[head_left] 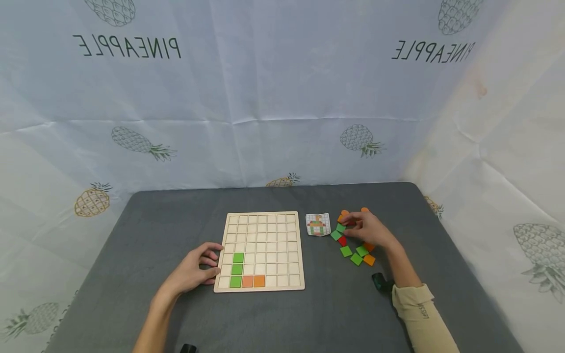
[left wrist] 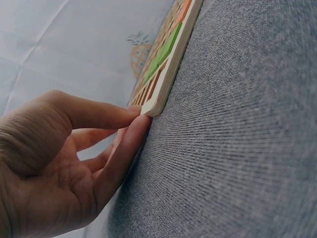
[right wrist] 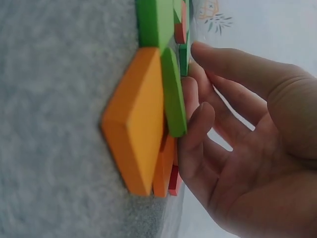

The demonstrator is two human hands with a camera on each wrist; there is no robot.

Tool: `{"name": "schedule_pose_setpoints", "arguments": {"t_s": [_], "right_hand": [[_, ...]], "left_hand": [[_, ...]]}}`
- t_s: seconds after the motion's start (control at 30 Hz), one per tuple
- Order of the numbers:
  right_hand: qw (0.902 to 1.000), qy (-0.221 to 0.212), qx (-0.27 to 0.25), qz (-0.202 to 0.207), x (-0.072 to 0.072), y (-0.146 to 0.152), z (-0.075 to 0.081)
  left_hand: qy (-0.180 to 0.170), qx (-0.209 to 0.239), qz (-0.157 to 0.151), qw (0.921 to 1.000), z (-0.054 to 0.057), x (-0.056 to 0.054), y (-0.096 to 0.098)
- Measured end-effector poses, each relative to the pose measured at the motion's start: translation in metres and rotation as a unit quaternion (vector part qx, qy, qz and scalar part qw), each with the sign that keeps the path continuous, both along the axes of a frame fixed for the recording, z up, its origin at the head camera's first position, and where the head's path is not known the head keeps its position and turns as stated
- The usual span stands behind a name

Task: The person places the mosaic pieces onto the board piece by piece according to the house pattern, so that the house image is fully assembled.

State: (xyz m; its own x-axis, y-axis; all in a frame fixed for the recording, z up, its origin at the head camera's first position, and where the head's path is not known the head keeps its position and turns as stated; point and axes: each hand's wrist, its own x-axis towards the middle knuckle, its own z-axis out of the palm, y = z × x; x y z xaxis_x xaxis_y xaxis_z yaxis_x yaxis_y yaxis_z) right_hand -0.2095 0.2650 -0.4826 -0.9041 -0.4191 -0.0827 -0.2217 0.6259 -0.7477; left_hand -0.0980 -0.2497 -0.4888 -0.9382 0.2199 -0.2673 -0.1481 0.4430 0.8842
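A wooden grid board (head_left: 269,240) lies on the grey table, with a column of green tiles (head_left: 237,269) and two orange tiles (head_left: 259,281) in its lower left cells. At its left edge, my left hand (head_left: 194,268) holds the rim; thumb and finger meet at the board's corner (left wrist: 152,106) in the left wrist view. Over on the right, my right hand (head_left: 368,228) reaches over loose tiles, fingers loosely bent and apart, nothing seen between them. Close below it in the right wrist view are an orange tile (right wrist: 136,124) and a green tile (right wrist: 174,94).
Between board and loose tiles lies a small pattern card (head_left: 318,224) with a coloured grid picture. Several green, orange and red tiles are scattered around the right hand, including a red tile (head_left: 343,240). A pineapple-print cloth (head_left: 247,98) hangs behind the table.
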Motion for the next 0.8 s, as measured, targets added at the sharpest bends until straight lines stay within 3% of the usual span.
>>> {"name": "schedule_pose_setpoints", "arguments": {"t_s": [0.33,0.8], "right_hand": [[0.9993,0.008,0.01,-0.034,0.0021,-0.0075,-0.0033],[0.9985,0.014,0.04,-0.035,0.0018,-0.0072,-0.0035]], "left_hand": [[-0.003,-0.006,0.002,1.0,0.0017,-0.0001,0.0017],[-0.002,-0.016,0.006,0.9998,0.0034,-0.0001,0.0035]]}}
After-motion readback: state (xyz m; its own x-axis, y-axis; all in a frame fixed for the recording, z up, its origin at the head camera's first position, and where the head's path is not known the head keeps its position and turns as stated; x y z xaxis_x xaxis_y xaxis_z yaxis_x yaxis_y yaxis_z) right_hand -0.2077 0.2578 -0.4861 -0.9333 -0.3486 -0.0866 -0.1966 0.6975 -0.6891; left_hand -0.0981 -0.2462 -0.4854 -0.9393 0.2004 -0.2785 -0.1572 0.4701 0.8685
